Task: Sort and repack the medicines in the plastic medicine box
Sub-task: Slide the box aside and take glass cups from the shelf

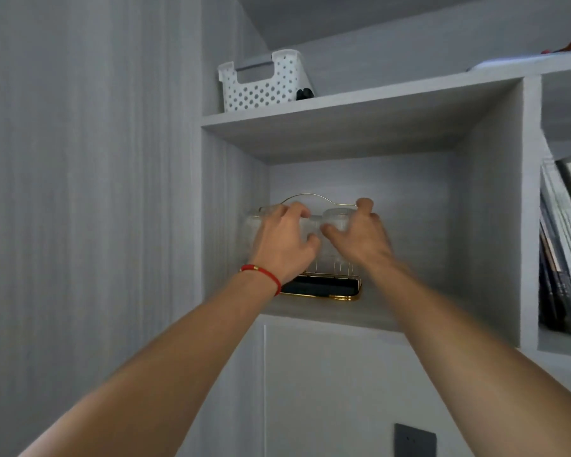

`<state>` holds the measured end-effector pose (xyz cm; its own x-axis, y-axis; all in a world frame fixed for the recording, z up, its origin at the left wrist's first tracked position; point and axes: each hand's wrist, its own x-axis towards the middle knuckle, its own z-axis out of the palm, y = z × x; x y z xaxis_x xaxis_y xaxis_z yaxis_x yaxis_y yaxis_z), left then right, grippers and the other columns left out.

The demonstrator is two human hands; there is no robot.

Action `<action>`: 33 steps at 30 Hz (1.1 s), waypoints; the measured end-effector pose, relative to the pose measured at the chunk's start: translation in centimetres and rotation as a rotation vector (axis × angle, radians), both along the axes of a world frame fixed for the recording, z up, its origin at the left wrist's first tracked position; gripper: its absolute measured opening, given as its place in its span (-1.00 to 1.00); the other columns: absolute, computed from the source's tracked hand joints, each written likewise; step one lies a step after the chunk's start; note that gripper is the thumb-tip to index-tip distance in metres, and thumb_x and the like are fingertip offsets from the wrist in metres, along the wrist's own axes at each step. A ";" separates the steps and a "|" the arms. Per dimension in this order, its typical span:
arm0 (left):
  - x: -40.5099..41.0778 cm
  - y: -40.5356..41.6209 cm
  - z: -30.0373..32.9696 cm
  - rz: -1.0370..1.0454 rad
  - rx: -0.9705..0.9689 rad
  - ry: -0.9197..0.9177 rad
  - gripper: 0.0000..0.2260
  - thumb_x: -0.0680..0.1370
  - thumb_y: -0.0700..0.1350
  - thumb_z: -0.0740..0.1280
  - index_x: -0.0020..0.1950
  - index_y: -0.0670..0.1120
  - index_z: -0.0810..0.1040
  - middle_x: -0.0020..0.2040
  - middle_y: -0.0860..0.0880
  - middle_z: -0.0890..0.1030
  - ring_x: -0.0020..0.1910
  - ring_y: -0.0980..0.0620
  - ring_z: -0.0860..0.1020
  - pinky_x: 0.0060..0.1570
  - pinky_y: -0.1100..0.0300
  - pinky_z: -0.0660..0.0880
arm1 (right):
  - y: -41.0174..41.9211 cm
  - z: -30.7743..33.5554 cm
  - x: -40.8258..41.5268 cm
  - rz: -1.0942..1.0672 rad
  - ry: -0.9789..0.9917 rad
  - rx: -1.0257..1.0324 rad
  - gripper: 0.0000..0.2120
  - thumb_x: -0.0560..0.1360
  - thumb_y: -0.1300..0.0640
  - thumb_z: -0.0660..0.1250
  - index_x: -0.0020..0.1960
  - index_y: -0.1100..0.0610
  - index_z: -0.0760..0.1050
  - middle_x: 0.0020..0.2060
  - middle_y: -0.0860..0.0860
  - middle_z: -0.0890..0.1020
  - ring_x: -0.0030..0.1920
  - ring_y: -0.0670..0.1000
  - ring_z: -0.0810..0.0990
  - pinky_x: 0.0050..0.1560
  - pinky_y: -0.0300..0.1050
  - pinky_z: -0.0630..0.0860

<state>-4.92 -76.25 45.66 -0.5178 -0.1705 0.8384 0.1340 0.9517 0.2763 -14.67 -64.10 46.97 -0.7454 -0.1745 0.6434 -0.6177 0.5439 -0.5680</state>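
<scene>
A white perforated plastic basket (264,82) stands on the upper shelf at the left, with no contents visible. In the cubby below is a gold wire rack (314,196) on a black, gold-rimmed tray (323,289), holding frosted glass cups. My left hand (285,240), with a red cord on its wrist, is curled around the left glass cup (253,225). My right hand (360,234) grips the right glass cup (338,217), its fingers hooked over the rack's top wire. No medicines are in view.
The grey cubby (488,206) has side walls and a shelf board close above the rack. A small black object (304,94) lies beside the basket. Books (564,258) lean in the cubby to the right. A dark wall plate (415,440) sits low on the cabinet front.
</scene>
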 end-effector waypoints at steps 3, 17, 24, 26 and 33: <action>-0.5 -0.5 0.0 -0.030 0.013 0.000 -0.65 0.47 -0.07 0.36 0.25 -0.06 0.51 0.21 -0.07 0.56 0.24 -0.08 0.48 0.20 0.00 0.49 | -0.7 0.1 -0.4 -0.046 -0.026 0.025 -0.35 0.50 -0.13 0.43 0.37 0.20 0.23 0.21 0.23 0.58 0.18 0.29 0.59 0.01 0.03 0.51; 1.4 0.2 0.6 -0.184 0.144 -0.009 -0.50 0.50 -0.01 0.40 0.40 0.01 0.35 0.22 -0.01 0.50 0.16 0.01 0.50 0.04 0.19 0.44 | 1.4 2.8 2.7 0.080 0.181 -0.137 -0.29 0.56 0.02 0.43 0.58 0.07 0.15 0.43 0.20 0.39 0.41 0.25 0.41 0.36 0.05 0.40; 2.4 2.8 0.3 -0.508 0.628 -0.008 -0.25 0.45 0.21 0.44 0.54 0.02 0.23 0.30 -0.01 0.49 0.15 0.02 0.58 0.10 0.14 0.58 | 4.0 4.2 7.0 0.292 0.226 -0.359 -0.17 0.45 -0.09 0.52 0.59 0.01 0.21 0.49 0.00 0.40 0.50 0.00 0.36 0.45 -0.16 0.29; 3.7 3.4 -0.8 -0.764 0.858 -0.033 -0.20 0.42 0.21 0.46 0.55 -0.02 0.23 0.31 -0.09 0.53 0.14 -0.09 0.64 0.16 -0.09 0.60 | 4.8 2.4 8.6 0.425 0.136 -0.492 -0.24 0.36 -0.15 0.56 0.48 -0.08 0.37 0.38 -0.10 0.52 0.38 -0.05 0.52 0.43 0.00 0.46; 9.4 4.8 -8.0 -1.029 0.864 -0.003 -0.42 0.52 -0.02 0.42 0.46 -0.21 0.36 0.36 -0.28 0.53 0.30 -0.32 0.53 0.07 -0.12 0.60 | 8.7 -6.4 13.2 0.754 -0.203 -0.577 -0.42 0.36 0.02 0.62 0.28 0.02 0.45 0.04 0.03 0.73 0.03 0.06 0.76 0.21 0.18 0.63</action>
<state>4.44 -71.50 37.61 -0.7314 -0.1758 0.6589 0.6759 -0.0584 0.7346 -1.48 -55.44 40.56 -0.6733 -0.3499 0.6513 -0.5510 -0.3499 -0.7576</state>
